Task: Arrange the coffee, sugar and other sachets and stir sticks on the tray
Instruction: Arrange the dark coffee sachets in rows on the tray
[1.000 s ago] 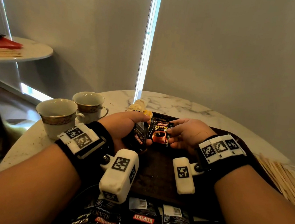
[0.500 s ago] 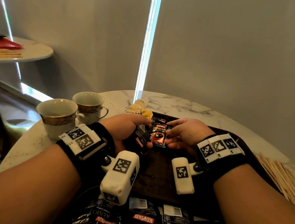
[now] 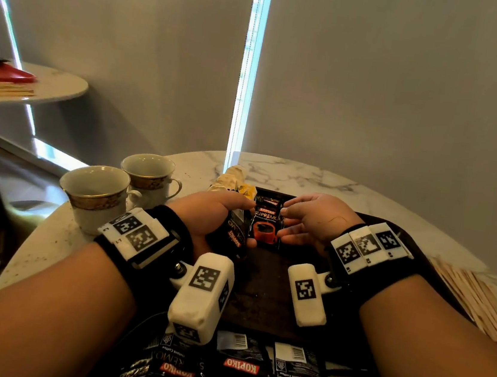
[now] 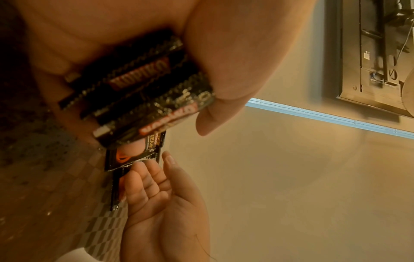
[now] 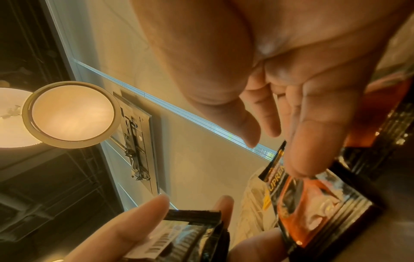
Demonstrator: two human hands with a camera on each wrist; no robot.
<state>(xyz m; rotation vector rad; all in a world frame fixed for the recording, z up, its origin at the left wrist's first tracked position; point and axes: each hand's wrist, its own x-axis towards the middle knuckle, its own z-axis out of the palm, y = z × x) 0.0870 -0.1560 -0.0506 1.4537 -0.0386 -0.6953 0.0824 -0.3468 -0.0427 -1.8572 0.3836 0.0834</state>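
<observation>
Since the earlier head frames the single coffee sachet (image 3: pixel 265 225) has shifted slightly toward the left of the frame, closer to the left hand's bundle, and the right thumb now sits nearer its top edge; both wrists have barely moved.

The sachet stands at the far end of the dark tray (image 3: pixel 262 296), at the centre of the head frame. Its long axis runs up-down in the frame, printed face to the camera, the brand name at the top and the red cup picture at the bottom. In the left wrist view it seems to front a short row of like sachets, though their number cannot be told.

The right hand (image 3: pixel 314 224) is loosely spread, thumb and fingertips (image 5: pixel 298 166) touching the sachet's right edge without closing round it. The left hand (image 3: pixel 215 215) grasps a stack of black sachets (image 3: pixel 234 233), thumb on one side and fingers on the other, long axis roughly up-down and leaning.

The middle of the tray lies bare between the wrists. More sachets (image 3: pixel 237 371) lie flat along the bottom of the frame. Stir sticks (image 3: pixel 475 297) are heaped at the right edge, off the tray on the marble worktop (image 3: pixel 305 176). Two cups (image 3: pixel 121 191) stand left of centre, and pale yellowish packets (image 3: pixel 232 180) lie just beyond the tray's far left corner.
</observation>
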